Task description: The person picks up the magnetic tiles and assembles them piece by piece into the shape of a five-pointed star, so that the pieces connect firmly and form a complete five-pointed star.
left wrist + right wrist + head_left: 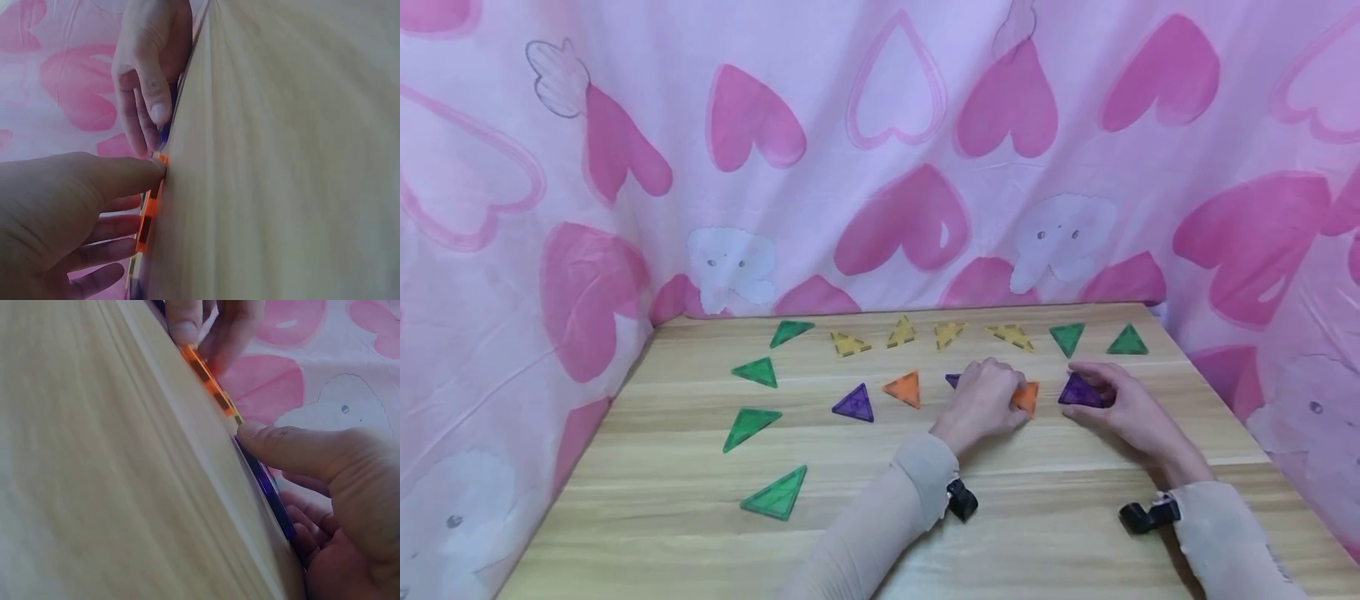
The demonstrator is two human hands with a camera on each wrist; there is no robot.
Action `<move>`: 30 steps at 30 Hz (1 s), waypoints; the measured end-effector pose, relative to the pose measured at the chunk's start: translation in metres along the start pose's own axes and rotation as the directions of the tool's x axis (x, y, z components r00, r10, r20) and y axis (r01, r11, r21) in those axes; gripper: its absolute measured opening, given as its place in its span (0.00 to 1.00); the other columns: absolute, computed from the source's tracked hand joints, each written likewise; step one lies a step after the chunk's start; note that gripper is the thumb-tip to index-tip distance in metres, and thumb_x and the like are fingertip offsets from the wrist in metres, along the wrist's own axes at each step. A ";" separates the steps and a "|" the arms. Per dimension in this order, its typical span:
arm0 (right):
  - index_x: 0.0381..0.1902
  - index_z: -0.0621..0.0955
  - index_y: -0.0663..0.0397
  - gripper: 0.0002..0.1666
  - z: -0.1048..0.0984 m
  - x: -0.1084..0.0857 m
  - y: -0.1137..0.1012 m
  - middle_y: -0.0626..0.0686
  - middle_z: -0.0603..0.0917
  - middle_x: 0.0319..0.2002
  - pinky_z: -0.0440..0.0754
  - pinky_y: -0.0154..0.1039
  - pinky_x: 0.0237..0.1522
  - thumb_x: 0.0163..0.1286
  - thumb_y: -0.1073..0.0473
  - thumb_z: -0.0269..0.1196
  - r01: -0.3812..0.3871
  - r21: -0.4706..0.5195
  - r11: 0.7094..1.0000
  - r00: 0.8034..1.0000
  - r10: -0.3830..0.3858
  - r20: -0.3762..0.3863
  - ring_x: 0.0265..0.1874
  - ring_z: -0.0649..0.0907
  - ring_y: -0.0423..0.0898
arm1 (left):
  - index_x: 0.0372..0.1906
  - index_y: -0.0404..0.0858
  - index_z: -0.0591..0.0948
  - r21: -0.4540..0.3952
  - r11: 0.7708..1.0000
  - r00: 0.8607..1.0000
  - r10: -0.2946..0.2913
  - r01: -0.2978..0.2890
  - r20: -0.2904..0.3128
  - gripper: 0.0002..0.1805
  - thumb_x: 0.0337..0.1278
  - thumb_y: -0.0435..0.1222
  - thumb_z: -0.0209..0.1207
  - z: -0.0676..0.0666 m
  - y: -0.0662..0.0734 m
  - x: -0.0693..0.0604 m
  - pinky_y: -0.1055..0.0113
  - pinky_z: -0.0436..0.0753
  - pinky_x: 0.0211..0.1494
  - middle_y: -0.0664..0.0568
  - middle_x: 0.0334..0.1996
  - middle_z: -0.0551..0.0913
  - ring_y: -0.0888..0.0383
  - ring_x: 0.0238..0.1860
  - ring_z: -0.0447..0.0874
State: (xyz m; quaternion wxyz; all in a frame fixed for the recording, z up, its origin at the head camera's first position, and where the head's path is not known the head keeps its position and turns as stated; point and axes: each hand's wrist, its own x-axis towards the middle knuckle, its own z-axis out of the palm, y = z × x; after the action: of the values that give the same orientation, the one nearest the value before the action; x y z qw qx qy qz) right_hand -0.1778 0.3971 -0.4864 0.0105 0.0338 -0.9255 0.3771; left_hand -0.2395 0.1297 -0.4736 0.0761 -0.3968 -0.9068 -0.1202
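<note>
My left hand [983, 402] pinches an orange triangular tile [1028, 398] lying on the table, its thumb on the near edge in the left wrist view. Just to the right, my right hand [1126, 410] holds a purple triangular tile [1078, 390] between thumb and fingers. A small gap separates these two tiles. Under and beside the left hand, a second purple tile [952, 380] is mostly hidden. Farther left lie another orange tile [906, 389] and a purple tile [855, 404]. All are flat, translucent triangles.
Four-sided wooden table [647, 500] bears several green triangles, such as one at front left [778, 494], in a column on the left. Yellow triangles [902, 332] and two green ones [1127, 340] line the back. A pink heart-patterned curtain [820, 192] hangs behind and beside the table.
</note>
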 end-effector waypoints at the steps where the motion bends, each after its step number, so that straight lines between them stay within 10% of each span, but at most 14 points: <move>1: 0.82 0.74 0.54 0.48 0.002 0.001 -0.001 0.65 0.78 0.71 0.74 0.33 0.56 0.71 0.46 0.81 0.005 -0.006 1.000 1.000 -0.005 -0.006 0.64 0.79 0.61 | 0.42 0.54 0.91 0.005 1.000 1.000 0.000 0.000 -0.003 0.13 0.66 0.56 0.77 0.001 0.001 0.000 0.67 0.80 0.52 0.66 0.38 0.88 0.63 0.45 0.82; 9: 0.80 0.76 0.55 0.47 0.010 0.008 -0.008 0.67 0.74 0.75 0.71 0.73 0.71 0.68 0.50 0.83 0.005 0.013 1.000 1.000 -0.004 -0.018 0.73 0.74 0.70 | 0.31 0.53 0.87 0.000 1.000 1.000 -0.015 0.015 -0.011 0.13 0.68 0.52 0.75 0.000 0.001 0.001 0.68 0.78 0.48 0.66 0.32 0.83 0.63 0.40 0.78; 21: 0.80 0.75 0.52 0.47 0.019 0.004 -0.008 0.65 0.81 0.72 0.69 0.70 0.72 0.70 0.47 0.82 0.010 0.030 1.000 1.000 -0.010 0.000 0.73 0.76 0.66 | 0.48 0.50 0.92 -0.026 1.000 0.999 0.013 -0.012 0.050 0.07 0.75 0.47 0.71 0.004 0.003 -0.001 0.69 0.81 0.63 0.61 0.51 0.91 0.61 0.53 0.84; 30: 0.81 0.75 0.52 0.47 0.018 0.001 -0.008 0.64 0.80 0.74 0.72 0.67 0.72 0.71 0.46 0.81 0.020 0.014 1.000 1.000 -0.020 0.006 0.73 0.76 0.65 | 0.69 0.49 0.89 -0.048 0.999 0.994 0.025 -0.020 0.110 0.21 0.78 0.47 0.69 0.000 0.006 0.000 0.70 0.78 0.74 0.58 0.67 0.87 0.59 0.68 0.81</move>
State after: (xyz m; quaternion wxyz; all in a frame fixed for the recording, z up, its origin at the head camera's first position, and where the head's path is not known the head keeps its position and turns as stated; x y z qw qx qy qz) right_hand -0.1779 0.3787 -0.4931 0.0112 0.0444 -0.9225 0.3834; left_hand -0.2349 0.1340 -0.4728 0.0177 -0.4145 -0.9021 -0.1184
